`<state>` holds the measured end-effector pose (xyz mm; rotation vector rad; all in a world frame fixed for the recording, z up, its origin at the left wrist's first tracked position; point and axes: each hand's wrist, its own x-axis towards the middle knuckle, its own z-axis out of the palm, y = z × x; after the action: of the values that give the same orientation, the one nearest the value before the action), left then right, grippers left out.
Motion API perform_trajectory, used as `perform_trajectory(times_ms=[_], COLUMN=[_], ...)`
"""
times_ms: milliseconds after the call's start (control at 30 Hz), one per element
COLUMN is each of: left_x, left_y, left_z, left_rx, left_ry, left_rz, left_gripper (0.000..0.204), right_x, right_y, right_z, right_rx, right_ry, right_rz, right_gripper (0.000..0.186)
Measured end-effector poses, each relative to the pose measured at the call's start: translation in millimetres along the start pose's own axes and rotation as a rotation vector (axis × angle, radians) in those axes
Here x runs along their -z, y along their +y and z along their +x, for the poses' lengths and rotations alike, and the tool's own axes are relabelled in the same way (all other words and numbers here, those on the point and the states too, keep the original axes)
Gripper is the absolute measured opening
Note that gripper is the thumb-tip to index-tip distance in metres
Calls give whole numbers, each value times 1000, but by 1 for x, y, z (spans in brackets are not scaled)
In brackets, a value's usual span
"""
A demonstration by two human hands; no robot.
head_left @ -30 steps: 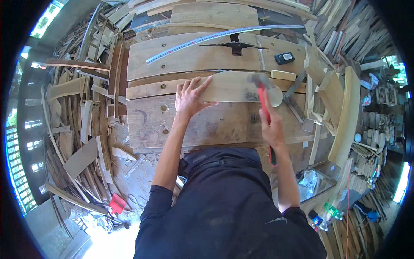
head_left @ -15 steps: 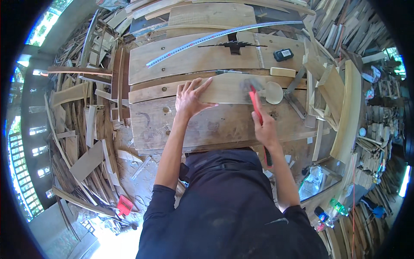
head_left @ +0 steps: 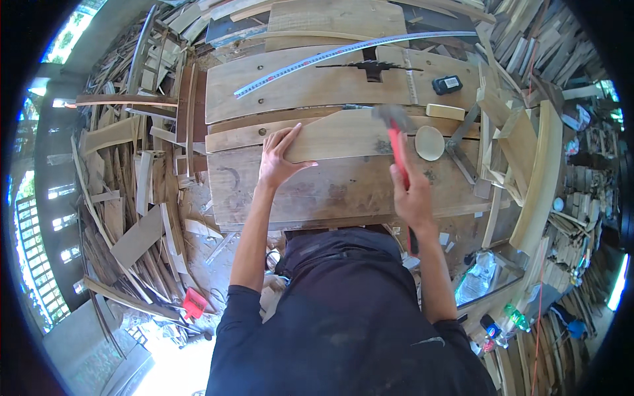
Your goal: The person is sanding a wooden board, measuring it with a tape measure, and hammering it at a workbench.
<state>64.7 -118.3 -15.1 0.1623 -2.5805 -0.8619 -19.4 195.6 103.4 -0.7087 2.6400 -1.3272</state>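
Observation:
My left hand (head_left: 278, 157) lies flat with fingers spread on the left end of a pale shaped wooden board (head_left: 343, 135) on the workbench (head_left: 317, 188). My right hand (head_left: 413, 196) grips the red handle of a hammer (head_left: 396, 138). Its blurred head hangs just above the board's right part. A round wooden disc (head_left: 429, 142) lies right of the hammer head.
A long metal ruler (head_left: 343, 53), a black saw blade (head_left: 370, 66), a small dark device (head_left: 447, 84) and a wood block (head_left: 445, 111) lie at the bench's back. Stacked planks and offcuts crowd both sides. Plastic bottles (head_left: 505, 320) stand at lower right.
The hammer head has swung up and left over the board and is blurred. My left hand stays pressed on the board.

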Motion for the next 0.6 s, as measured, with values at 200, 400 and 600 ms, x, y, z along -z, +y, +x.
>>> perform_trajectory(times_ms=[200, 400, 600], left_x=[15, 29, 46], left_y=[-28, -50, -65], left_z=[-9, -8, -2], left_rx=[71, 73, -5], left_ry=[21, -31, -62], left_rz=[-59, -75, -113], left_gripper=[91, 86, 85], right_x=[-22, -14, -59], right_y=[-15, -57, -55], right_z=[-2, 17, -11], right_rx=[-40, -100, -111], right_ry=[-50, 86, -4], right_rz=[67, 156, -56], right_gripper=[63, 59, 62])
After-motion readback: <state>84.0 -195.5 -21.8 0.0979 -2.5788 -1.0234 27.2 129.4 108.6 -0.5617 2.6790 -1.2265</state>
